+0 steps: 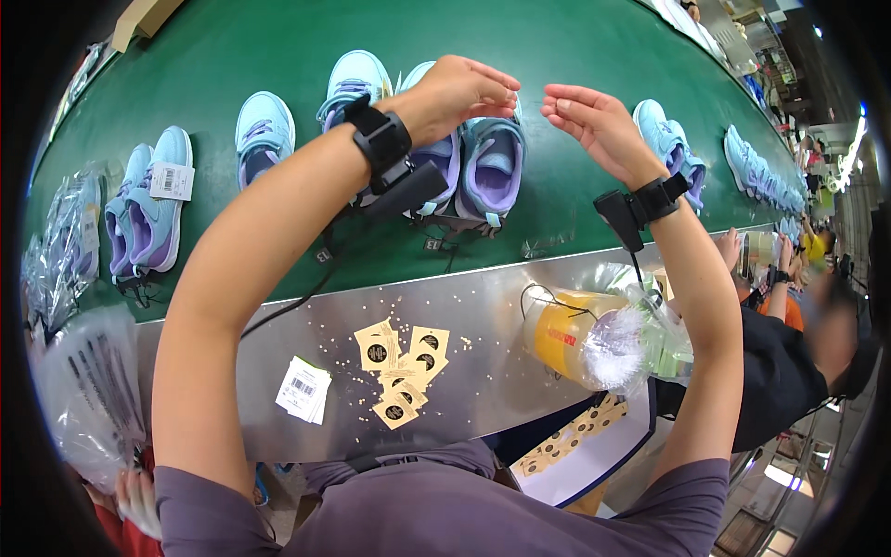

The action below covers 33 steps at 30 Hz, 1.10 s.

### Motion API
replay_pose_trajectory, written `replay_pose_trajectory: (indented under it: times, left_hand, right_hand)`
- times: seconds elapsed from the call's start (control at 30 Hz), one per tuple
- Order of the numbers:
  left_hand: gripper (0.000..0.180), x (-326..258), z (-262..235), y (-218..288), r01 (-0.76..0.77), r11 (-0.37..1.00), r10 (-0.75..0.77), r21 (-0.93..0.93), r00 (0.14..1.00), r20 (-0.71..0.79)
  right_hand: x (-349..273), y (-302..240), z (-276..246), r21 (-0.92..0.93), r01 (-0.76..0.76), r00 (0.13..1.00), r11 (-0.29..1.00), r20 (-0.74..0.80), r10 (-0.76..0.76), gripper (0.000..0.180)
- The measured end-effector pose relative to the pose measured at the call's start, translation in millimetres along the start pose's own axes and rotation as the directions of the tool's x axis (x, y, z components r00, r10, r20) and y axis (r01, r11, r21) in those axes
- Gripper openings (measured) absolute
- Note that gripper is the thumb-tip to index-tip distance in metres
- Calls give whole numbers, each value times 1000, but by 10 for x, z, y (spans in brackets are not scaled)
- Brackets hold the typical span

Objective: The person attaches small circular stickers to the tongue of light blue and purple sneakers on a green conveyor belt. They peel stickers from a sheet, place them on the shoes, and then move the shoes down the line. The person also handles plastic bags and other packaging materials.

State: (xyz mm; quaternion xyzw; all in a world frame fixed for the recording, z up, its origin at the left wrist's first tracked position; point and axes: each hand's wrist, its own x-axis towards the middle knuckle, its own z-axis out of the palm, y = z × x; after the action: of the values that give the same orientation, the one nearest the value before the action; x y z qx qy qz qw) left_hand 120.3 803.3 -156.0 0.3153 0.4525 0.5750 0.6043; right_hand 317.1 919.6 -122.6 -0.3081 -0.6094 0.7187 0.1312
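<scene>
My left hand (467,93) hangs above a pair of light blue sneakers with purple lining. Its thumb and fingertips are pinched together; what they hold, if anything, is too small to name. A short gap away, my right hand (599,125) faces it, thumb against fingers, also with nothing I can make out in the pinch. Below the left hand, the right shoe (492,172) of the pair has its opening toward me. The other shoe (434,169) is partly covered by my wrist and its black strap. Black cords lie at the heels.
More sneakers (144,209) stand along the green table (566,200), some bagged at far left. The metal ledge (464,371) bears tan cards (406,362), white tags (304,390) and a yellow-banded container (561,325). Below is an open box (613,446). People work at both sides.
</scene>
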Motion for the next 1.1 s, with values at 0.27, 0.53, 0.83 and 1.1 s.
replay_pose_trajectory:
  times: [0.27, 0.53, 0.83, 1.1]
  left_hand:
    - [38, -23, 173, -147, -88, 995, 91, 36, 993, -69]
    - [52, -24, 75, -143, -19, 997, 25, 69, 995, -95]
    - [48, -90, -23, -155, -33, 992, 37, 122, 999, -35]
    - [48, -172, 122, -100, -75, 938, 98, 338, 994, -51]
  right_hand:
    - [85, 7, 169, -73, 33, 998, 997, -46, -37, 24]
    - [148, 52, 253, -144, 29, 1000, 989, 9, -28, 29]
    - [282, 75, 375, -425, 228, 973, 876, 75, -217, 39]
    - [185, -162, 395, -872, 455, 834, 179, 347, -429, 31]
